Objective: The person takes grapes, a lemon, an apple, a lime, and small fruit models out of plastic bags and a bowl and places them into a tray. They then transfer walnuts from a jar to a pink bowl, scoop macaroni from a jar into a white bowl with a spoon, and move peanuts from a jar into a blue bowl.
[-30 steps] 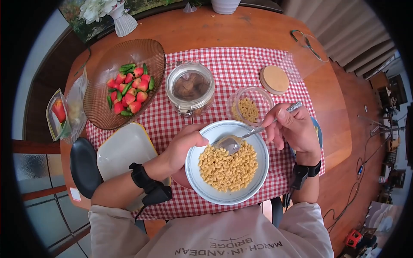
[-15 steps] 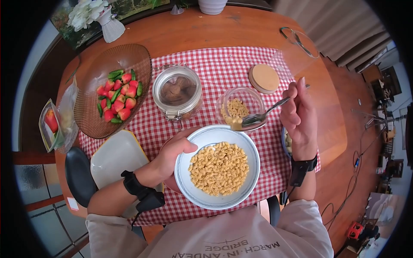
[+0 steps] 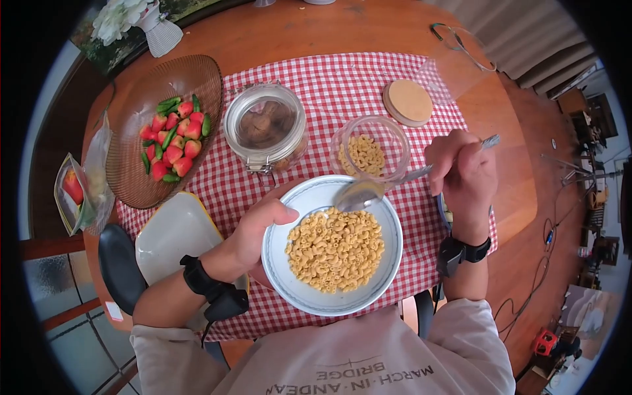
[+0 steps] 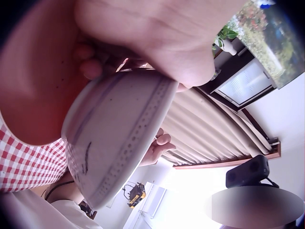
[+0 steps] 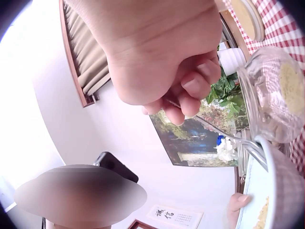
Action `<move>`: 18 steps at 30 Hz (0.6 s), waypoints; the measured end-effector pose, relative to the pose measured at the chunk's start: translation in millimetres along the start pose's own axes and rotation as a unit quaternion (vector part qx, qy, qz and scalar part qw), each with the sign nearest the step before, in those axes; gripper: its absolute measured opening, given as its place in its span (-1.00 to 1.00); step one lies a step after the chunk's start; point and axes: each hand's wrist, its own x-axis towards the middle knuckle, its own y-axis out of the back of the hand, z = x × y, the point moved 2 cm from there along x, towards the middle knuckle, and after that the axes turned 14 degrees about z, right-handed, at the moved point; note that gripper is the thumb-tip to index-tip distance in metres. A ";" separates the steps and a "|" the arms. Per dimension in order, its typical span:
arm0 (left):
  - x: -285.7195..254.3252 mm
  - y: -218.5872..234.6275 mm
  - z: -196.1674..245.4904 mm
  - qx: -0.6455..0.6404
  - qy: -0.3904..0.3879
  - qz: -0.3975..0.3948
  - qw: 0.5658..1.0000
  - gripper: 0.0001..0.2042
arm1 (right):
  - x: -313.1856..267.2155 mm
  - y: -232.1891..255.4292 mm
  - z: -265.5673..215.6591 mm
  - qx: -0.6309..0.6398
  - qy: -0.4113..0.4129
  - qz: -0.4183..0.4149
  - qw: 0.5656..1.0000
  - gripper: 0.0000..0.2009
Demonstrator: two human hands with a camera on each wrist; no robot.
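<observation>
Head view shows us the white ceramic bowl [image 3: 277, 253], round, glossy and thin-rimmed with a fine blue pattern, before our torso above the checked tablecloth [image 3: 322, 74]. Small, curved yellow macaroni [image 3: 336, 251] covers its base. At the bowl's 10 o'clock our left hand [image 3: 253, 234] grips it, thumb over the rim and fingers beneath. Our right hand [image 3: 471, 187] pinches the slim handle of the shiny metal spoon [image 3: 359, 196], whose rounded end hangs over the bowl's 1 o'clock edge; we cannot tell whether it touches the rim.

Beyond, toward 1 o'clock, the clear round tub [image 3: 400, 139] has more macaroni inside, and past it sits the smooth wooden lid [image 3: 409, 99]. At 11 o'clock we see the thick glass jar [image 3: 299, 131], wire-clipped and filled with rough brown lumps. The ribbed amber basin [image 3: 125, 135] at 10 o'clock cradles red fruit [image 3: 192, 148] and slender green vegetables [image 3: 206, 125]; the pale, yellow-edged dish [image 3: 174, 227] lies at 9.
</observation>
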 end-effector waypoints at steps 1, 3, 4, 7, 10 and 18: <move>0.6 3.2 -1.8 -0.001 -0.001 0.003 1.000 -0.33 | -3.0 -1.6 1.9 0.009 -0.017 -0.022 1.000 -0.37; 2.9 10.9 -5.5 0.030 -0.013 0.016 0.999 -0.36 | -3.4 -10.9 0.3 0.008 -0.037 -0.035 0.999 -0.38; 2.9 11.5 -5.5 0.030 -0.014 0.017 0.999 -0.36 | -3.7 -16.2 0.0 0.006 -0.057 -0.045 0.997 -0.38; 3.2 11.2 -5.7 0.046 -0.023 0.014 0.999 -0.39 | -4.0 -17.7 6.0 0.013 -0.115 -0.020 0.993 -0.39; 2.4 9.2 -5.8 0.033 -0.017 0.021 0.999 -0.39 | -0.6 -14.4 11.6 0.037 -0.174 0.024 0.984 -0.40; 1.5 4.7 -2.6 0.033 -0.020 0.021 0.999 -0.40 | 6.6 -4.3 16.1 0.215 -0.221 0.076 0.948 -0.45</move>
